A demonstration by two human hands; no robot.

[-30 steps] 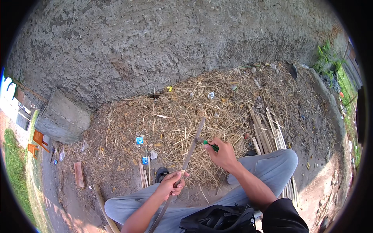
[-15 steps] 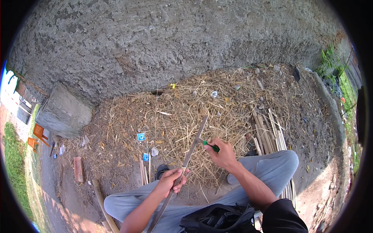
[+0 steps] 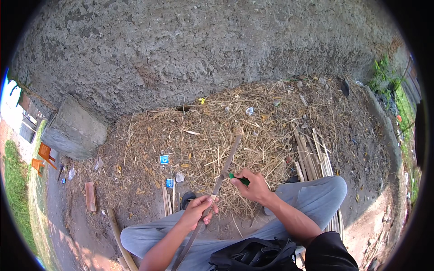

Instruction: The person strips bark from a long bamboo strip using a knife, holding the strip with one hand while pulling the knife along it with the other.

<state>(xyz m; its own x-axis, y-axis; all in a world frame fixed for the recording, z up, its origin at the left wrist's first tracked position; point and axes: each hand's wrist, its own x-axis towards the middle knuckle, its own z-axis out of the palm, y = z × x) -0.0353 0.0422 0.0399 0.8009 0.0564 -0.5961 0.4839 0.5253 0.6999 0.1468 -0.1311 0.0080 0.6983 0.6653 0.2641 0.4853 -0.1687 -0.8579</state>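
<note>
Sitting on the ground (image 3: 135,180) facing a rough grey wall (image 3: 190,49), the person works with both hands over a litter of straw (image 3: 212,131). Knees in grey trousers (image 3: 312,194) spread to either side.

Left hand (image 3: 198,211): closed around a long thin bamboo strip (image 3: 228,162). The strip runs on a slant from the lap, lower end passing below the left forearm, upper end pointing up and to the right toward the wall, out over the straw.

Right hand (image 3: 254,186): closed on a green-handled tool (image 3: 239,179). Only the green handle end shows, poking out of the fist to the left and meeting the strip just above the left hand. Blade not visible; cannot tell its shape.

The two hands are near each other, the right a little higher and to the right of the left.

Surroundings: a bundle of cut bamboo slats (image 3: 312,156) lies on the ground by the right knee, running away toward the wall. A few more slats (image 3: 168,203) lie just beyond the left knee. Two small blue wrappers (image 3: 164,159) sit on the soil left of the strip. A grey concrete block (image 3: 74,133) stands at the foot of the wall, far left. A black bag (image 3: 257,255) rests in the lap at the lower edge of the view. A reddish brick (image 3: 91,196) lies on bare soil at left.
</note>
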